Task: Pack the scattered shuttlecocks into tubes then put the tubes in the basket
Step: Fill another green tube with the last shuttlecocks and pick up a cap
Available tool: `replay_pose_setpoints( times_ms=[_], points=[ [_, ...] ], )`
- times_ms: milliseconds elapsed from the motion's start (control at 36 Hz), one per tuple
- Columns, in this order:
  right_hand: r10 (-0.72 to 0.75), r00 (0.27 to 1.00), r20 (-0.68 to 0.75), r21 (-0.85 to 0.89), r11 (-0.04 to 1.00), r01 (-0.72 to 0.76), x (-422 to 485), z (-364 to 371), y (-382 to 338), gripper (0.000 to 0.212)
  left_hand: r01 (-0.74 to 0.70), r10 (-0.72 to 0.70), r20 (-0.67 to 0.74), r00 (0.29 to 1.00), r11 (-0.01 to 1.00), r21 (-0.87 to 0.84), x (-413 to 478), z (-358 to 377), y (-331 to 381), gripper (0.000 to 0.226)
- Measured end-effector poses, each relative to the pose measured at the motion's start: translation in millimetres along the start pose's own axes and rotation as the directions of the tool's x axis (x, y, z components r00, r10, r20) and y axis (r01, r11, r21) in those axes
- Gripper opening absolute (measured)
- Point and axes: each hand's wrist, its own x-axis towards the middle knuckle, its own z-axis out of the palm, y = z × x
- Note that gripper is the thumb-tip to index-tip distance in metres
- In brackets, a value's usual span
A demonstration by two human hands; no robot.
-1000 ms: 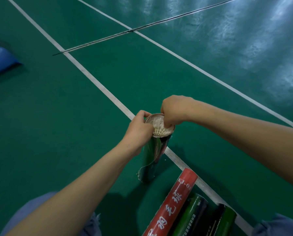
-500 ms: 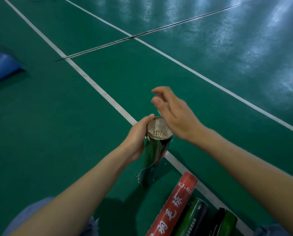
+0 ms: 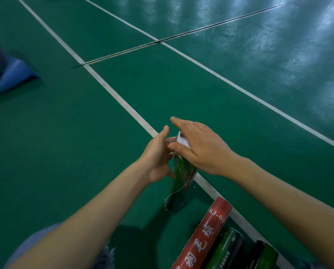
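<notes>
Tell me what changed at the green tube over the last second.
The right hand, a fist pushing the shuttlecock into the green tube a second ago, lifted off and opened, then came back down flat over the tube's mouth. The left hand kept holding the tube near its top, standing on the floor. The red tube lying nearby did not move.
</notes>
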Motion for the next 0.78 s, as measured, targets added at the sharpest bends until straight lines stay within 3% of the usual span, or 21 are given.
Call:
replay_pose_setpoints(
  times_ms=[111,194,389,556,778],
  points=[
    [0.055,0.990,0.132,-0.016,0.998,-0.053,0.5,-7.8,3.7,0.094,-0.026,0.016,0.123,0.992,0.997,0.077,-4.2,-3.9,3.6,0.053],
    [0.081,0.966,0.246,-0.022,0.997,-0.078,-2.3,-13.4,3.4,0.111,-0.081,0.053,0.180,0.982,0.985,0.150,-4.0,-6.9,2.8,0.035],
    [0.096,0.936,0.338,-0.068,0.995,-0.077,2.0,-18.7,9.8,0.109,-0.128,0.100,0.204,0.974,0.984,0.127,2.9,-5.7,2.0,0.023],
    [0.106,0.942,0.319,-0.133,0.989,-0.066,4.8,-21.1,16.6,0.106,-0.149,0.124,0.187,0.974,0.981,0.123,10.6,-0.8,-1.6,0.037],
    [0.105,0.977,0.188,-0.183,0.980,-0.071,8.2,-4.9,16.9,0.106,-0.197,0.167,0.186,0.968,0.968,0.156,15.9,-3.7,-1.2,0.039]
  ],
)
